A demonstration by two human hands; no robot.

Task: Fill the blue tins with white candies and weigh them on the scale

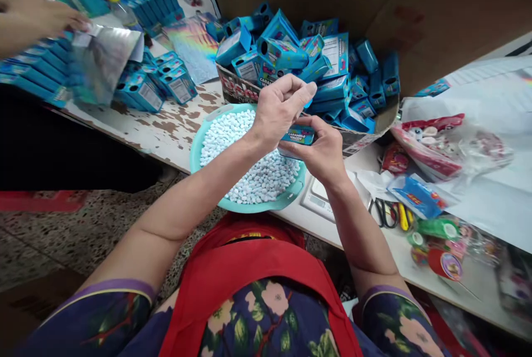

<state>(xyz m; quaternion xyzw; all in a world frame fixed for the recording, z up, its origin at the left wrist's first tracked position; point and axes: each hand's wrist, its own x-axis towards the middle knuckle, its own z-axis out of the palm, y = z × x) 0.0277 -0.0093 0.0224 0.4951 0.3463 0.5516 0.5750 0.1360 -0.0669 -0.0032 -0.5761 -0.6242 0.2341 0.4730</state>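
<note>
My right hand (323, 147) grips a small blue candy box (300, 135) printed "Caramelo Macizo", its fingers along the sides. Just above that box is my left hand (280, 106), thumb and fingertips pinched together; whatever lies between them is too small or hidden to make out. Beneath both forearms stands a turquoise basin (195, 149) filled with pale blue and white candies (266, 182). Right behind my hands, an open carton (236, 88) is heaped with blue candy boxes (282, 52) lying at all angles.
A white scale (318, 202) sits right of the basin, near scissors (384, 213), a yellow cutter (404, 217) and tape rolls (438, 228). Bagged sweets (449, 146) lie farther right. At left, another person's hand (45, 13) reaches over a silvery bag (106, 60) and blue boxes (143, 88).
</note>
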